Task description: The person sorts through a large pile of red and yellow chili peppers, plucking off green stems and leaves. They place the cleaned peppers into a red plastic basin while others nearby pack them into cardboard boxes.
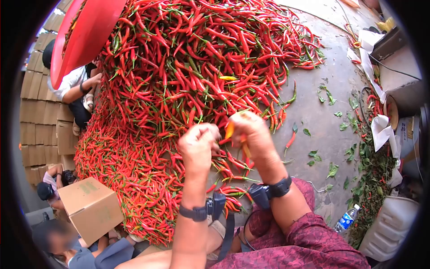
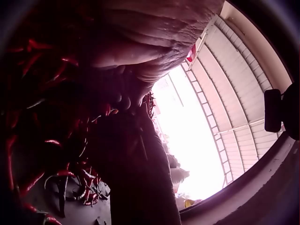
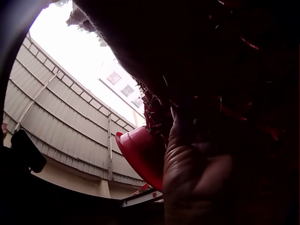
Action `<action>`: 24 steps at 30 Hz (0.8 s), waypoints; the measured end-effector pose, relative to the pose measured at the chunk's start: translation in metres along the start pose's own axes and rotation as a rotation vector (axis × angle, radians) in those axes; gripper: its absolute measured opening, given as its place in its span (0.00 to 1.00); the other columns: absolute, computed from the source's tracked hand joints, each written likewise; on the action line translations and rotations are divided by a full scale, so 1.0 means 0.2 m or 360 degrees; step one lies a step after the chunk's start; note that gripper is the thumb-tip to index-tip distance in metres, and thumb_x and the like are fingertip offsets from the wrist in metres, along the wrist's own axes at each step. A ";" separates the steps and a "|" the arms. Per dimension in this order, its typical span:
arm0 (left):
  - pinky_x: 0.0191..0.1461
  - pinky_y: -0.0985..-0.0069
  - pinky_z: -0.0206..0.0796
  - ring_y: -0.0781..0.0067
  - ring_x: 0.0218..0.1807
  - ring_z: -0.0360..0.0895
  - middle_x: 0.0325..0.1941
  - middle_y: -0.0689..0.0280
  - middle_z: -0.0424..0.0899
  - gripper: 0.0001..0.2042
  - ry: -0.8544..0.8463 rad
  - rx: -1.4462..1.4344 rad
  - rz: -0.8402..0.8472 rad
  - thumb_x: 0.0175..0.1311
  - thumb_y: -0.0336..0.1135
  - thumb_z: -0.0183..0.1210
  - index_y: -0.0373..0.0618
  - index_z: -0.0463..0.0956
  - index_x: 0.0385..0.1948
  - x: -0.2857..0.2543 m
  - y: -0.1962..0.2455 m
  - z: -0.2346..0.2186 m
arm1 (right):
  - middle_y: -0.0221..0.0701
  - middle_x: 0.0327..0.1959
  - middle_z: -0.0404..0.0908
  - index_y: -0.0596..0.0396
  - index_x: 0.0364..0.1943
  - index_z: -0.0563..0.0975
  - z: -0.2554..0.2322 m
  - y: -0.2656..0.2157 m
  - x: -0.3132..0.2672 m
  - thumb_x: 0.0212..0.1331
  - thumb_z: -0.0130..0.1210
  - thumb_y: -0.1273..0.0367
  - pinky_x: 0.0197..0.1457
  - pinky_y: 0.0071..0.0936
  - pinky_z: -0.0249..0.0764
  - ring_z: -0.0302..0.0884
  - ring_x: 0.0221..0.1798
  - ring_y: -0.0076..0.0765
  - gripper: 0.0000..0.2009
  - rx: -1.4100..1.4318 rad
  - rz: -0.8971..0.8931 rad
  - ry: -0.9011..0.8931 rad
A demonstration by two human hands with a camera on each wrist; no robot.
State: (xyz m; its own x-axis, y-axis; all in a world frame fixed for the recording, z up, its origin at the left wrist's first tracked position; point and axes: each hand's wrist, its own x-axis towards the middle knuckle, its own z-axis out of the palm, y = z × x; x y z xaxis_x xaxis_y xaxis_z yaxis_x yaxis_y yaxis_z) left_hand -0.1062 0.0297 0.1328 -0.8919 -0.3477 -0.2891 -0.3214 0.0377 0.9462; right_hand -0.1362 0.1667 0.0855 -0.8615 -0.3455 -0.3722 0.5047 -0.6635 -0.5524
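A large heap of red chilies [image 1: 197, 58] with green stems fills the ground ahead of both hands. Over its near edge my right hand [image 1: 254, 133] grips orange-yellow chilies [image 1: 230, 130], which stick out between the fingers and below the palm. My left hand [image 1: 198, 145] hovers beside it with fingers curled; I cannot tell whether a chili is inside. In the left wrist view, the left hand [image 2: 140, 51] is close up and dark, with chilies behind it. The right hand [image 3: 197, 173] is mostly in shadow in its wrist view.
A tilted red basin [image 1: 89, 40] stands at upper left. People sit at the left, near a cardboard box [image 1: 89, 208] and stacked boxes [image 1: 36, 116]. To the right lie scattered leaves [image 1: 332, 170], a water bottle [image 1: 347, 218] and a white plastic container [image 1: 389, 228]. One yellow chili [image 1: 227, 78] lies on the heap.
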 end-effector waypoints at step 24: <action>0.21 0.87 0.59 0.88 0.18 0.67 0.19 0.71 0.77 0.05 0.0016 0.0504 0.0236 0.58 0.28 0.57 0.37 0.78 0.29 0.10 -0.12 0.03 | 0.21 0.18 0.68 0.55 0.36 0.74 -0.07 0.09 0.06 0.57 0.58 0.67 0.17 0.14 0.62 0.63 0.16 0.16 0.08 0.0368 0.0213 0.0219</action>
State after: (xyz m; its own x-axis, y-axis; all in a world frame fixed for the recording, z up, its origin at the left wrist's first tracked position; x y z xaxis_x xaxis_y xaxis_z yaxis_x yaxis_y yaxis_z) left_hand -0.1187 0.0273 0.1030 -0.9337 -0.3258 -0.1489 -0.2725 0.3765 0.8854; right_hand -0.1370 0.1605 0.0608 -0.7644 -0.3575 -0.5366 0.5737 -0.7569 -0.3130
